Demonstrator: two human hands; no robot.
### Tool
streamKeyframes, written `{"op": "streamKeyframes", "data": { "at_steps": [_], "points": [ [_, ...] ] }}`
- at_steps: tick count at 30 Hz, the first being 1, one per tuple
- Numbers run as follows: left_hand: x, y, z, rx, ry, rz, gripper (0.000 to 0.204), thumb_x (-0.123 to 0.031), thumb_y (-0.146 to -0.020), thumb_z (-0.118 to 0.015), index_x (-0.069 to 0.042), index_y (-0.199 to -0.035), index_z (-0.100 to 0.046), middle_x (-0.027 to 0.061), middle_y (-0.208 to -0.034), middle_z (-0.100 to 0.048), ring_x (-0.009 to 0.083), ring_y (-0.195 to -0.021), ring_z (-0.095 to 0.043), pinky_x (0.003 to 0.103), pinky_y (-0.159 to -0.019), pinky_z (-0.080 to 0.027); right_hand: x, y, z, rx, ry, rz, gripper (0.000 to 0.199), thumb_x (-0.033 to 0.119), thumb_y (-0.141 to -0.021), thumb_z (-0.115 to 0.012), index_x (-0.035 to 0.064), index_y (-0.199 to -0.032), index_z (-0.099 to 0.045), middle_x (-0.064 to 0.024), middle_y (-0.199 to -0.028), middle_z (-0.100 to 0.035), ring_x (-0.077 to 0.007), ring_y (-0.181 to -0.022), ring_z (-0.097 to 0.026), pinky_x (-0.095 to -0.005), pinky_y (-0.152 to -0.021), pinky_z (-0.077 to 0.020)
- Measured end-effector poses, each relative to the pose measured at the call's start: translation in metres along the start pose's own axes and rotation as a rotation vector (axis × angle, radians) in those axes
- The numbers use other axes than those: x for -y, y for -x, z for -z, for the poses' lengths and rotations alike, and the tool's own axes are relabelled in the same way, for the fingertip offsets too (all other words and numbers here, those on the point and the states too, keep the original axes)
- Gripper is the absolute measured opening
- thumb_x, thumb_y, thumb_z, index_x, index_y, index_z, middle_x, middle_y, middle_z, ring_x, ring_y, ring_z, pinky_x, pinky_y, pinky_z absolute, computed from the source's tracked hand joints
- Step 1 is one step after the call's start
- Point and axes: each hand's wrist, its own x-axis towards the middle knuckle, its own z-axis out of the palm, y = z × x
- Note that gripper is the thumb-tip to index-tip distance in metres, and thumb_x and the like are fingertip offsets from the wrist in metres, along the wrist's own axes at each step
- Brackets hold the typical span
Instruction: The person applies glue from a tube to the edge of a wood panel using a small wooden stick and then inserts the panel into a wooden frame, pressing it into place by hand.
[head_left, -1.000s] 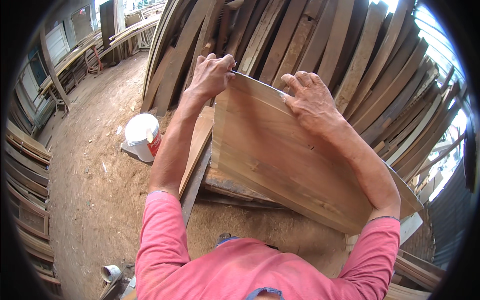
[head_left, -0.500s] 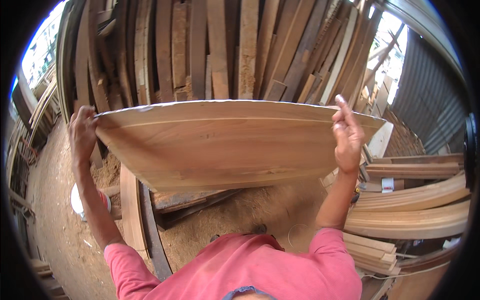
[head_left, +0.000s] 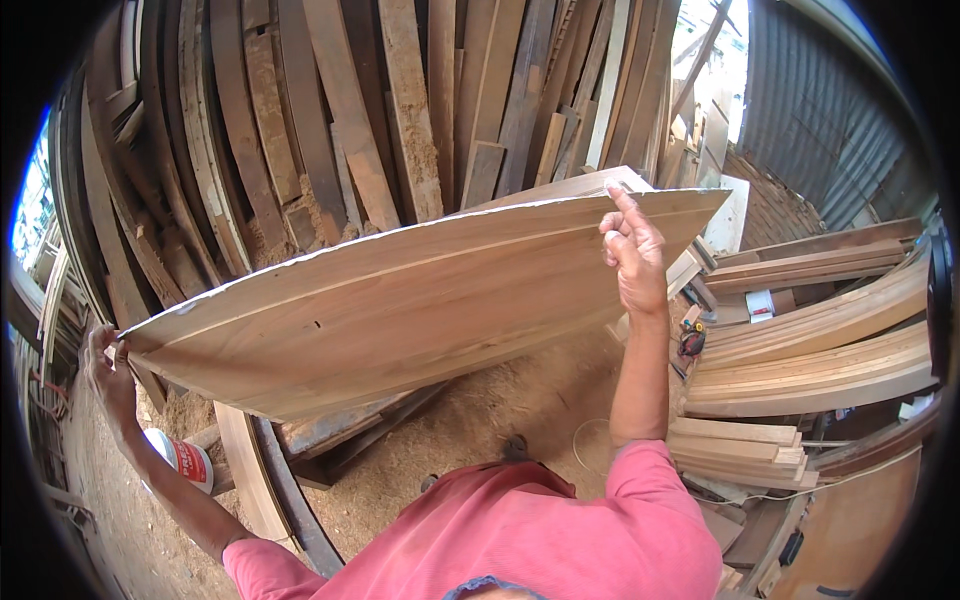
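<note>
A wide wooden panel (head_left: 400, 300) is held up in front of me, slanting from the lower left to the upper right. White, paste-like material lines its upper edge. My left hand (head_left: 112, 375) is closed on the panel's left end, with thumb and fingers at the corner. At the right part of the panel, my right hand (head_left: 636, 250) is raised in front of its face. Its index finger points up at the white edge, with whitish material on the tip. The other fingers curl loosely and show nothing gripped. Behind the panel, another pale board (head_left: 590, 185) partly shows.
Many upright planks (head_left: 410, 110) lean at the back. Stacked curved timbers (head_left: 830, 360) lie at the right, near a white container (head_left: 760, 305). A white and red bucket (head_left: 185, 462) stands at the left beside a low support (head_left: 340, 430). Corrugated sheeting (head_left: 820, 120) rises at the far right.
The panel has tilted, its left end lower and farther left with my left hand. My right hand has shifted left in view, its index finger still raised. The whole view has turned slightly.
</note>
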Motion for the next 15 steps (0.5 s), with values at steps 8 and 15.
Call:
{"op": "streamKeyframes", "data": {
  "at_steps": [8, 15],
  "points": [
    [0.000, 0.003, 0.001, 0.000, 0.025, -0.016, 0.029, -0.003, -0.089, -0.067, -0.004, -0.117, -0.060, 0.0128, -0.109, -0.067, 0.0251, -0.103, -0.064, 0.038, -0.091, -0.048, -0.010, 0.011, -0.003, 0.028, 0.606, 0.367, 0.054, -0.009, -0.087, -0.051, 0.0069, -0.139, -0.057, 0.0029, -0.090, -0.049, -0.0038, -0.071, -0.041, -0.0192, -0.063, -0.0376],
    [-0.006, 0.006, 0.007, -0.002, 0.011, 0.001, 0.030, -0.001, -0.087, -0.068, -0.004, -0.117, -0.060, 0.0129, -0.107, -0.067, 0.0247, -0.102, -0.064, 0.037, -0.090, -0.048, 0.002, 0.011, 0.001, -0.127, 0.624, 0.370, 0.048, -0.007, -0.085, -0.052, 0.0071, -0.130, -0.064, -0.0004, -0.087, -0.053, -0.0079, -0.069, -0.045, -0.0239, -0.062, -0.0410]
  ]
}}
